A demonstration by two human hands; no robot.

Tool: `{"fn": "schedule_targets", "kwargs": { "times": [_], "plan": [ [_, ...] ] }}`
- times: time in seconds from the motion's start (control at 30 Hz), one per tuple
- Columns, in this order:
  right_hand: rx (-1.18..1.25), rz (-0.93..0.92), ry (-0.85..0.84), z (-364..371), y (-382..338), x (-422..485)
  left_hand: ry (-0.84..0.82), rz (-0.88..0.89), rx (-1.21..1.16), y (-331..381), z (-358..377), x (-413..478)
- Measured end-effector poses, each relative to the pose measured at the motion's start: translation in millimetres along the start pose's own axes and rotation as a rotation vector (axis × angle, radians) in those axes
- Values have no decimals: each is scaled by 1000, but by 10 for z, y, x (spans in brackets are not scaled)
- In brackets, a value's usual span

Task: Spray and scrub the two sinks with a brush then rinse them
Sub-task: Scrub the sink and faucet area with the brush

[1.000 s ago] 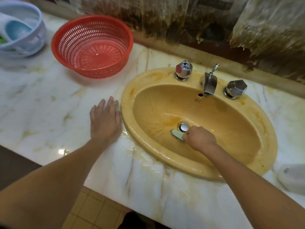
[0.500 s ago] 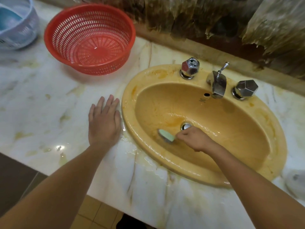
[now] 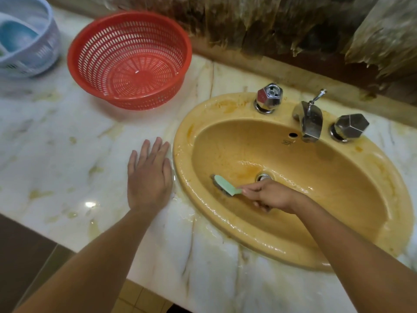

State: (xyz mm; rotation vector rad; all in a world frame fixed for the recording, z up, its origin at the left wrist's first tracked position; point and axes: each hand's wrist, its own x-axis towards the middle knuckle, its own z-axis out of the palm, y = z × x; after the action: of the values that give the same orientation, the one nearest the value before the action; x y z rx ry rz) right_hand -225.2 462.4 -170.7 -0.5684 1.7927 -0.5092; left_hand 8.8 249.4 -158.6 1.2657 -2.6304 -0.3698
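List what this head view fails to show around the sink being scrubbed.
- Brush bristles: face down against the yellow sink.
- Brush handle: buried in the right hand.
- Drain: partly behind that hand.
- Pale basket contents: blurred, cut by the left edge.
- Second sink: out of frame.

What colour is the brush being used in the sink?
The brush is pale mint green with dark bristles, seen clearly in the head view.

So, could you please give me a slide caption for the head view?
Right hand scrubs the yellow sink with a green brush; left hand rests on the counter.
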Motion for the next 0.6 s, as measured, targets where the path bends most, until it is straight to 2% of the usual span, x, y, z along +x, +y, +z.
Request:
{"fn": "schedule_targets", "kwargs": {
  "times": [0.03, 0.13, 0.17, 0.23, 0.27, 0.37, 0.4, 0.47, 0.5, 0.6],
  "plan": [
    [39, 5, -11, -13, -11, 29, 1, -2, 0, 1, 0, 5],
    [-129, -45, 302, -103, -20, 202, -3, -4, 5, 4, 1, 6],
    [-129, -44, 266, -117, -42, 227, -3, -3, 5, 3, 1, 4],
    [-47, -25, 29, -106, -115, 214, -5, -10, 1, 0, -2, 1],
    [-35, -12, 7, -105, -143, 218, -8, -14, -2, 0, -4, 3],
    [-197, -80, 383, -175, -136, 307, -12, -15, 2, 8, -3, 10],
    [-186, -96, 377, -189, -125, 311, -13, -14, 4, 9, -3, 14],
    [-112, -84, 113, -175, -137, 267, -13, -14, 2, 8, -4, 16],
    [-110, -65, 66, -165, -130, 260, -13, -14, 1, 6, -4, 17],
    [-202, -114, 433, -226, -122, 331, -15, -10, 5, 10, 1, 24]
  ]
}}
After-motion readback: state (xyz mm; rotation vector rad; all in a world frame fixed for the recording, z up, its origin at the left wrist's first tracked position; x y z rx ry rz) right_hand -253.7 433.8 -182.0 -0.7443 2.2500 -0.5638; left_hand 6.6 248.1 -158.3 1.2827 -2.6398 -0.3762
